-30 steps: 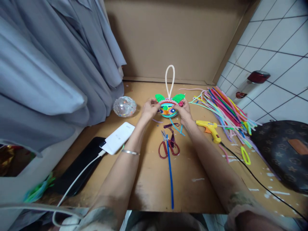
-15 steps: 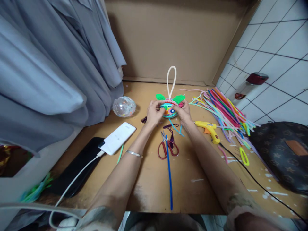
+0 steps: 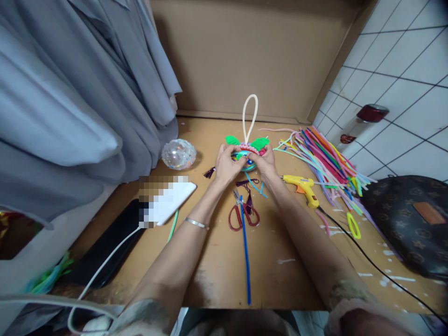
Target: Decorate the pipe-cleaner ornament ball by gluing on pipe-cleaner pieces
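Between my hands is a round, colourful pipe-cleaner ornament (image 3: 249, 149) with green leaf shapes on top and a tall white loop (image 3: 249, 116). My left hand (image 3: 227, 163) grips its left side, fingers curled over the rim. On the right side, my right hand (image 3: 264, 162) pinches it, thumb against the front. Both thumbs nearly meet across the patterned face, hiding part of it. Below hang light-blue strips (image 3: 257, 185). Dark purple tassels (image 3: 249, 200) lie near the hands. Closer to me are red-handled scissors (image 3: 235, 218), with a blue pipe cleaner (image 3: 247, 256) lying across them.
A yellow glue gun (image 3: 301, 184) lies right of my right hand, its black cord trailing off. Behind it is a pile of coloured pipe cleaners (image 3: 325, 156), beside a dark bag (image 3: 406, 224). At left stand a clear speckled ball (image 3: 179, 154) and a cabled white power bank (image 3: 178, 196).
My thumbs have shifted on the front of the ornament, the left one moving closer to the right. Both hands keep their hold, and the view has moved slightly.
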`<state>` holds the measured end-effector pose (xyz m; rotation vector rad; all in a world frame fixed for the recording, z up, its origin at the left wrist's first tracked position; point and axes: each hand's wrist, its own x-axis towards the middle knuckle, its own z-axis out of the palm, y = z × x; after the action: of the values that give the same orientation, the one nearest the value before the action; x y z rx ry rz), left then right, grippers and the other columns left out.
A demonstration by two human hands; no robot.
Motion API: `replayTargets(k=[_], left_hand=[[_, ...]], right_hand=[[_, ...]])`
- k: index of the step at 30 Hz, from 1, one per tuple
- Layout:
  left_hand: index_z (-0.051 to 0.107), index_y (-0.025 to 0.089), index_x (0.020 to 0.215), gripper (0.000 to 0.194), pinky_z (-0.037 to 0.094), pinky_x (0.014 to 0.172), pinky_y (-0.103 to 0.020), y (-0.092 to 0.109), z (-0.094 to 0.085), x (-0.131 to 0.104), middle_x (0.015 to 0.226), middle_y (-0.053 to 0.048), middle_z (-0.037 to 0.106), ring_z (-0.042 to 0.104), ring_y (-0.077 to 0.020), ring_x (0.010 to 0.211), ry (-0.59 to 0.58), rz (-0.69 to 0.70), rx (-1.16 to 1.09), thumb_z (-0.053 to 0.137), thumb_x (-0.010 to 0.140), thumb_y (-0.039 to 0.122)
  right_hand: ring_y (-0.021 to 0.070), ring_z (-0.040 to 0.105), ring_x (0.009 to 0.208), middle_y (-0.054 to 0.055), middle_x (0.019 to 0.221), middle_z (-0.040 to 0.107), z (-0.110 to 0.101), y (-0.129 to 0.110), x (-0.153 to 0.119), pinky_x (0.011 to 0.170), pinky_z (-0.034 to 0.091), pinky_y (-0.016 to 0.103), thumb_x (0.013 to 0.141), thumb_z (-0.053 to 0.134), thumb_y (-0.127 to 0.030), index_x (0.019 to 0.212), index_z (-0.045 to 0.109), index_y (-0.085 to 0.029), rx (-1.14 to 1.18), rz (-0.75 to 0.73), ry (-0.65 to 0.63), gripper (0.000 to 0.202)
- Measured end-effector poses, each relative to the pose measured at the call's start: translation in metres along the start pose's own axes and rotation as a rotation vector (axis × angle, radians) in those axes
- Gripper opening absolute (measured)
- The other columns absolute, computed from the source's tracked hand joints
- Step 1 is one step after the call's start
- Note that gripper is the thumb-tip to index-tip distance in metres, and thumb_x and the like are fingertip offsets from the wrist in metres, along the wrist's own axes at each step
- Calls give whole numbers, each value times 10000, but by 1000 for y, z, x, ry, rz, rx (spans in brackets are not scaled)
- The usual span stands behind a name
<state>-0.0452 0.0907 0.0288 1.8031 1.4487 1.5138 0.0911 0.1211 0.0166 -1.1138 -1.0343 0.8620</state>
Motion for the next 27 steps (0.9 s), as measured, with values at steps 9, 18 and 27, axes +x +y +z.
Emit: replayTargets(k=[9, 18, 27], left_hand=[[619, 202, 842, 151, 529, 915, -351, -2, 2, 2, 970, -29, 622, 631, -183, 891, 71, -144, -146, 645, 706, 142], [559, 201, 892, 199, 542, 802, -254, -26, 8, 3, 903, 3, 668, 654, -130, 838, 138, -499, -540, 666, 724, 200], [499, 220, 1066, 505, 573, 849, -310, -35, 19, 0, 1090, -48, 680, 682, -179, 989, 22, -454, -616, 804, 669, 286]], right_hand=[[139, 531, 701, -90, 715, 486, -4, -8, -3, 638, 484, 279, 532, 794, -217, 806, 367, -273, 110, 56, -79, 510], [100, 472, 606, -114, 654, 482, -7, -8, 1, 577, 445, 241, 492, 792, -183, 764, 387, -264, 119, 88, -43, 495], [98, 480, 615, -119, 663, 501, -9, -6, 1, 590, 446, 239, 494, 825, -211, 776, 405, -260, 122, 76, -71, 508]])
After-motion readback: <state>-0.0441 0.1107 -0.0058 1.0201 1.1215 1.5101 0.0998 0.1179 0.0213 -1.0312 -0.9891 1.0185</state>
